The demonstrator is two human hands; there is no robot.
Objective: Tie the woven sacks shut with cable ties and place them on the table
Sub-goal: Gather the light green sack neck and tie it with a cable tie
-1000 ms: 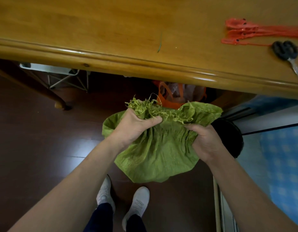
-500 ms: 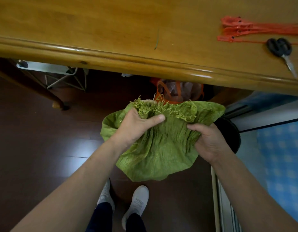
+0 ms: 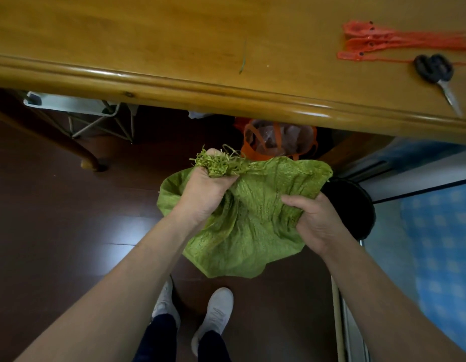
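A green woven sack (image 3: 250, 231) hangs in front of me below the table edge, its frayed mouth gathered at the top. My left hand (image 3: 203, 194) grips the bunched, frayed mouth on the left side. My right hand (image 3: 315, 220) pinches the sack's cloth lower on the right. Several red cable ties (image 3: 378, 43) lie in a bundle on the wooden table (image 3: 148, 48) at the far right.
Black-handled scissors (image 3: 435, 74) lie just right of the ties. Under the table stand an orange mesh bag (image 3: 279, 139) and a white folding frame (image 3: 75, 111). A black round bin (image 3: 349, 207) sits right of the sack. My white shoes (image 3: 213, 314) stand on dark floor.
My left hand has gathered more of the frayed mouth into a tighter bunch. My right hand slid lower on the sack's right side.
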